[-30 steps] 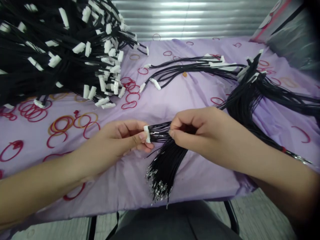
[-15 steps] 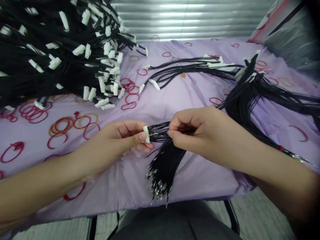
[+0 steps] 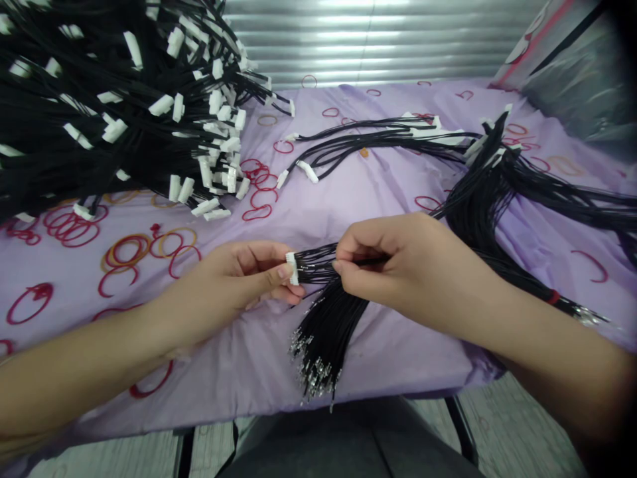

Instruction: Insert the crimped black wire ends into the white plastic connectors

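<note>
My left hand (image 3: 249, 275) pinches a small white connector housing (image 3: 292, 268) between thumb and fingers. Several thin black wires (image 3: 316, 256) run from the housing toward the right. Closed in a pinch, my right hand (image 3: 385, 259) holds black wires a short way right of the housing; a few bare metal tips point at it between the hands. Its palm side and curled fingers are partly hidden. Below the hands, a thick bundle of black wires (image 3: 333, 318) fans out with shiny metal terminals (image 3: 316, 372) at its ends, lying on the purple cloth (image 3: 408, 352).
At the left rises a large heap of black cables (image 3: 124, 86) with white connectors. Finished-looking cables (image 3: 378, 136) lie across the back, joining a thicker bundle (image 3: 478, 192) at right. Red and yellow rubber bands (image 3: 127, 252) are scattered about. A clear plastic bag (image 3: 582, 86) stands at back right.
Both hands keep almost the same position and grip. The background has shifted slightly with the camera; the metal tips between the hands look a touch different.
</note>
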A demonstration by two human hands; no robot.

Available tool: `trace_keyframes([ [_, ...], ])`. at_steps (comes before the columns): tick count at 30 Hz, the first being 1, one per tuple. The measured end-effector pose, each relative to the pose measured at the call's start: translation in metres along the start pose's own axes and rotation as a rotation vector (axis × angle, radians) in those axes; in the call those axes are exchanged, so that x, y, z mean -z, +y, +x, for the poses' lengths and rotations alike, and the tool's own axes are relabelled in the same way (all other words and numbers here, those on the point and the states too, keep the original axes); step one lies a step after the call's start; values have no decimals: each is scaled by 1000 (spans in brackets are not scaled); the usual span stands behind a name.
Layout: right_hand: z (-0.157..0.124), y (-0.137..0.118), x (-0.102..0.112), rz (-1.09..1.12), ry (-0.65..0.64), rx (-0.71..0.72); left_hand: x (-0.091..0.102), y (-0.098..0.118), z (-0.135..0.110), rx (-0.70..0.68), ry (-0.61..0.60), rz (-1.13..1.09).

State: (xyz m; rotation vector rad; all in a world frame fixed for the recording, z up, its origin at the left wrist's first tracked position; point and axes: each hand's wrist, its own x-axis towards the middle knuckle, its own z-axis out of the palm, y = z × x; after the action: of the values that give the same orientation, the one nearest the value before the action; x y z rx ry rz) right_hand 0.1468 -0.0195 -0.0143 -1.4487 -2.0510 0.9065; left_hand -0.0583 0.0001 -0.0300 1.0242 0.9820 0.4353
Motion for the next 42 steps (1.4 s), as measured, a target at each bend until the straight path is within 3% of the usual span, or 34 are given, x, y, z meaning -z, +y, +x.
trace_keyframes([
  [22,1,-2,0,-2,-80,23,-1,-2,3,-31,-4,36],
  [38,0,-2,0,31,-91,8,2,-4,3,-58,-5,95],
  [42,2,1,-3,0,-35,27,-1,-3,3,-55,-1,98],
])
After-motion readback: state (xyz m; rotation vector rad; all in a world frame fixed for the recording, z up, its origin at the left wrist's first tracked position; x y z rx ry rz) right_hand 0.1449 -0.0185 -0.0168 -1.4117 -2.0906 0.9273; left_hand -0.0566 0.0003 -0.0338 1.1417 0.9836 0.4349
